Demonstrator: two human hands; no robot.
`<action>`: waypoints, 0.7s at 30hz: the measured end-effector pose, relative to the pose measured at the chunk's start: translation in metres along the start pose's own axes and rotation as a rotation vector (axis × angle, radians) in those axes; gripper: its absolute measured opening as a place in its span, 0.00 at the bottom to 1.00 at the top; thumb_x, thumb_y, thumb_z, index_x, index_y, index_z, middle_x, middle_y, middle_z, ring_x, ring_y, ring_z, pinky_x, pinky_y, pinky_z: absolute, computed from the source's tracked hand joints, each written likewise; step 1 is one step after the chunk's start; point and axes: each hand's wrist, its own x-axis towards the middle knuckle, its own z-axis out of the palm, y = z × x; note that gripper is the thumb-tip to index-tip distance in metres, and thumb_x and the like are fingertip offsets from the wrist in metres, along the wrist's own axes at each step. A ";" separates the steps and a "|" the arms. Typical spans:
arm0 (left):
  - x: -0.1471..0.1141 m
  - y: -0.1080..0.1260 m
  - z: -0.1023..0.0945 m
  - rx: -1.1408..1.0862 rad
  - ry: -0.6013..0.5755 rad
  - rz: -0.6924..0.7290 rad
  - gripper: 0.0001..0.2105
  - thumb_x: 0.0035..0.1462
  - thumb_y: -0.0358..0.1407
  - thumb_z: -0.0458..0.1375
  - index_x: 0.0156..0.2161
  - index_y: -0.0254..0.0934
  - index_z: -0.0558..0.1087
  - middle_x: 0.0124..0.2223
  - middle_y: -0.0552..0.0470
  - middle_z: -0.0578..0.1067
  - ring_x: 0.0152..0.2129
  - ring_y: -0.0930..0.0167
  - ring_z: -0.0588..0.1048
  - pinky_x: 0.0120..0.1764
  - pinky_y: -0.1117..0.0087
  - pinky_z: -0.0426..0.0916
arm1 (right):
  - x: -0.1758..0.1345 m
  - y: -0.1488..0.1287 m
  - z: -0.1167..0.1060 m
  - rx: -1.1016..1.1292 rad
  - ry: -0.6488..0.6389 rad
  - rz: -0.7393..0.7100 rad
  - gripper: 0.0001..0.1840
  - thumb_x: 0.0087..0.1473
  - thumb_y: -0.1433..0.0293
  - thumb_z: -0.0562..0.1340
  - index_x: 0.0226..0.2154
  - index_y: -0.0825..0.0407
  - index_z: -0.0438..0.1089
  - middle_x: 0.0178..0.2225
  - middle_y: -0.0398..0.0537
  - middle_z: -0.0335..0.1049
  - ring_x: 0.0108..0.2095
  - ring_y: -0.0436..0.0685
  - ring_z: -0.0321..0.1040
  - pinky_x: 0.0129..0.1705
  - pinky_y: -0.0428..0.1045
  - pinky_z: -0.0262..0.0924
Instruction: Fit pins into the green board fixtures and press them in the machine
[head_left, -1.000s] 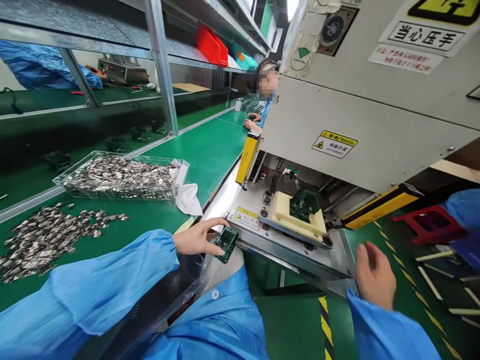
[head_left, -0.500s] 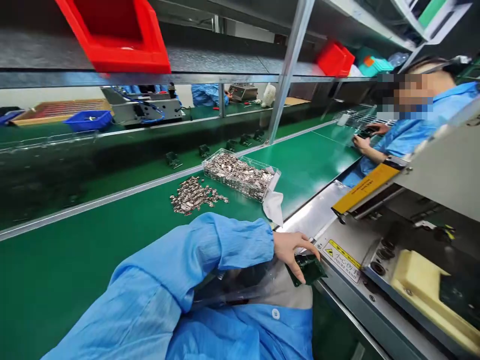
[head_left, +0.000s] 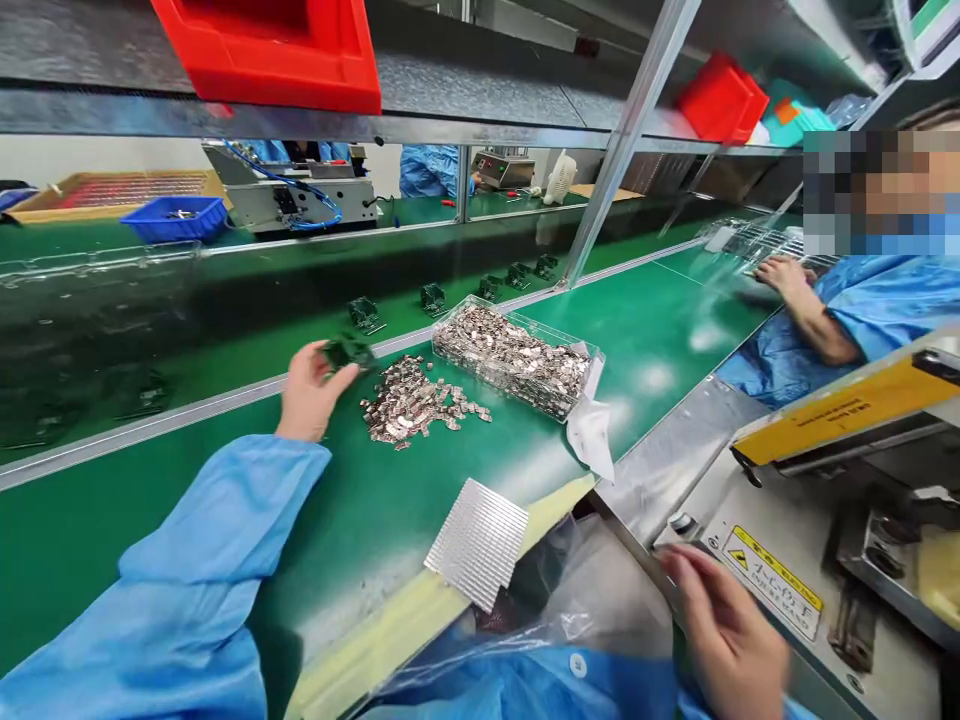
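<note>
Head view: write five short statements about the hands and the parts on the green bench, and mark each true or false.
1. The left hand holds a small dark green part out near the conveyor's edge. True.
2. The right hand grips a metal piece. False: it holds nothing that shows, and hangs by the machine's edge.
3. The clear tray is empty. False: it is full of small metal pieces.
4. A loose pile of metal pieces lies beside the tray. True.
5. The ribbed silver sheet stands upright. False: it lies flat.

Head camera looks down-forward along the green bench (head_left: 225, 470).
</note>
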 end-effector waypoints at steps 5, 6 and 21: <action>0.057 -0.069 -0.055 0.272 0.358 -0.034 0.36 0.48 0.41 0.67 0.59 0.34 0.59 0.57 0.47 0.67 0.54 0.60 0.66 0.54 0.58 0.66 | 0.066 -0.043 0.128 -0.001 -0.494 -0.274 0.21 0.59 0.52 0.56 0.36 0.50 0.76 0.32 0.50 0.76 0.31 0.60 0.73 0.34 0.54 0.68; 0.067 -0.074 -0.057 0.312 0.357 -0.022 0.36 0.48 0.40 0.67 0.60 0.35 0.59 0.58 0.47 0.67 0.54 0.60 0.67 0.54 0.60 0.66 | 0.076 -0.051 0.151 -0.054 -0.514 -0.288 0.24 0.59 0.50 0.54 0.35 0.50 0.76 0.31 0.50 0.76 0.30 0.58 0.72 0.33 0.52 0.67; 0.097 -0.080 -0.054 0.639 0.279 -0.003 0.34 0.52 0.40 0.63 0.61 0.32 0.60 0.64 0.36 0.62 0.61 0.59 0.63 0.60 0.61 0.59 | 0.103 -0.040 0.227 -0.210 -0.480 -0.322 0.35 0.48 0.36 0.54 0.25 0.50 0.72 0.21 0.47 0.71 0.21 0.56 0.66 0.25 0.49 0.59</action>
